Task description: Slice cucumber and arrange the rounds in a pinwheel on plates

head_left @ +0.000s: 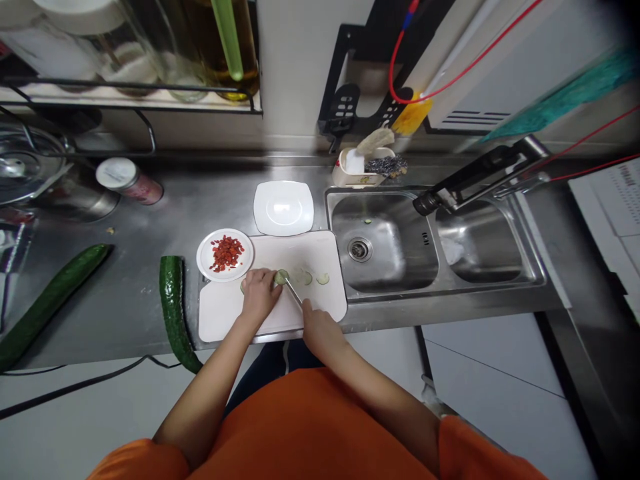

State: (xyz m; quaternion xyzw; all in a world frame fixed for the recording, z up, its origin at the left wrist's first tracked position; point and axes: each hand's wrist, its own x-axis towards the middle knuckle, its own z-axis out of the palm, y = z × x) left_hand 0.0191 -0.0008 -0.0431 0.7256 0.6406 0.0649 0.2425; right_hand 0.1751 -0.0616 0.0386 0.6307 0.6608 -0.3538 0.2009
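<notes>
My left hand (pixel 259 295) is closed over a short piece of cucumber (pixel 281 276) on the white cutting board (pixel 220 317); most of the piece is hidden under the fingers. In my right hand (pixel 321 328) is a knife (pixel 294 292), its blade against the pale cut end of the cucumber. A few thin cucumber slices (pixel 323 279) lie on the board to the right of the blade. A round white plate (pixel 201 257) with small dried red pieces (pixel 227 253) overlaps the board's upper left corner. Behind the board sits a squarish white plate (pixel 283 208).
Two long cucumbers (pixel 173 307) (pixel 55 300) lie on the steel counter to the left, one reaching past the front edge. A lidded jar (pixel 131 181) and a pot (pixel 75 190) stand further back. The double sink (pixel 395 257), with a black faucet (pixel 470 177), is right of the board.
</notes>
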